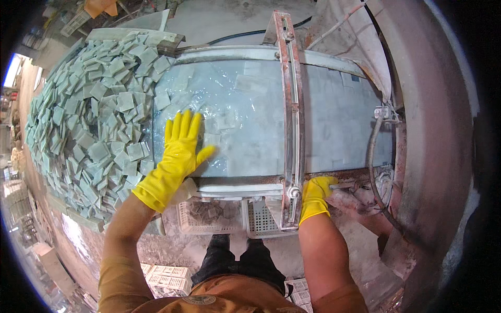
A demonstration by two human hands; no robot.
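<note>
My left hand (182, 154), in a yellow rubber glove, is open with its fingers spread. It is over the left part of a wet, blue-grey conveyor bed (250, 151), beside a small pale square tile (212, 140). My right hand (316, 194), gloved the same way, is at the bed's near edge, just right of the slotted crossbar. Its fingers look curled next to a thin pale rod (342, 185); what they grip is partly hidden. More flat tiles lie under the milky water on the bed. Left of it is a large heap of greenish square tiles (99, 120).
A rusty slotted metal crossbar (293, 120) spans the bed. A ribbed hose (372, 151) hangs at the right, before a thick wall-like part (438, 130). Below the near edge are a white crate (209, 225) with tile pieces and a perforated basket (266, 219).
</note>
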